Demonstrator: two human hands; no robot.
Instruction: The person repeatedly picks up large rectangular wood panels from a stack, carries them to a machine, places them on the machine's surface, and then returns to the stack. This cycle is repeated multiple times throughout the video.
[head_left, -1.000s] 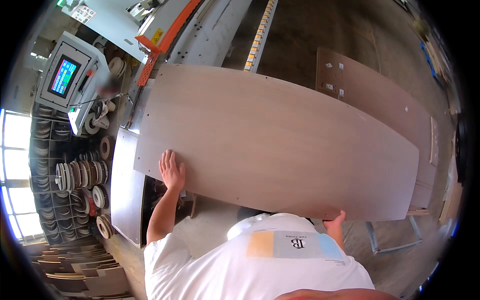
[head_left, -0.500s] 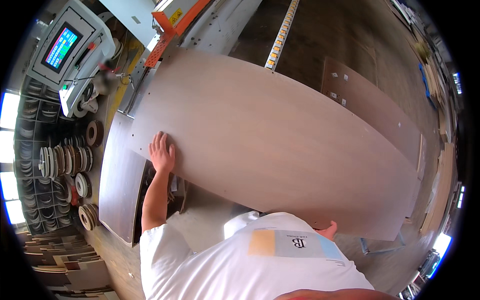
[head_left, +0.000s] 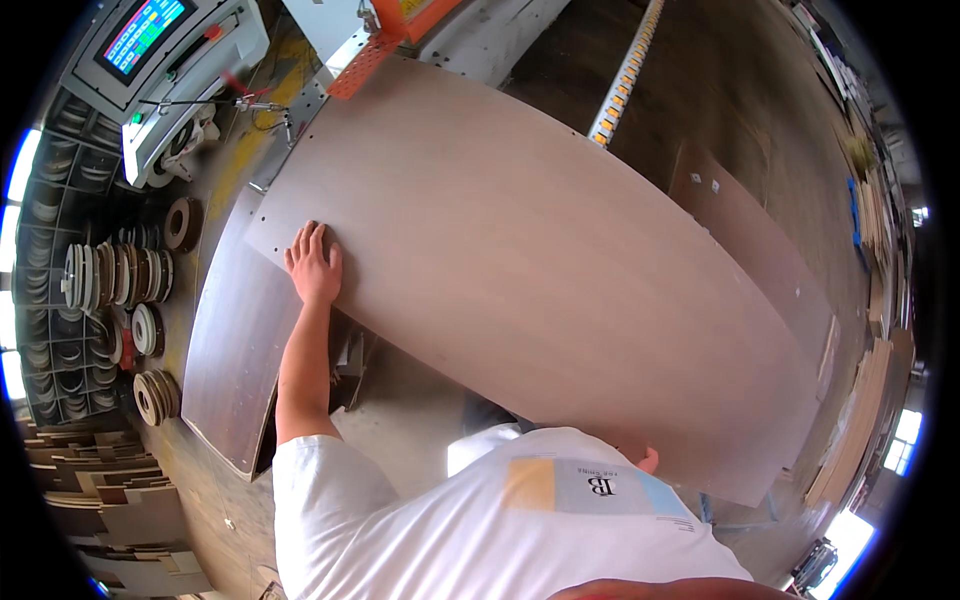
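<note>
In the head view, the panel (head_left: 530, 280) was angled beside an orange guard (head_left: 366, 64), its far edge bordered by floor (head_left: 715, 95). The left grip (head_left: 315, 272) was spread flat along its near edge; the right grip (head_left: 648, 461), mostly hidden, could not be judged.

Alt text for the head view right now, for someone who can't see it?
The person's left hand lies on a large brown panel; the right hand, mostly hidden, is at its near edge. Beyond are an orange-and-grey machine and, upper left, a lit control screen.
</note>
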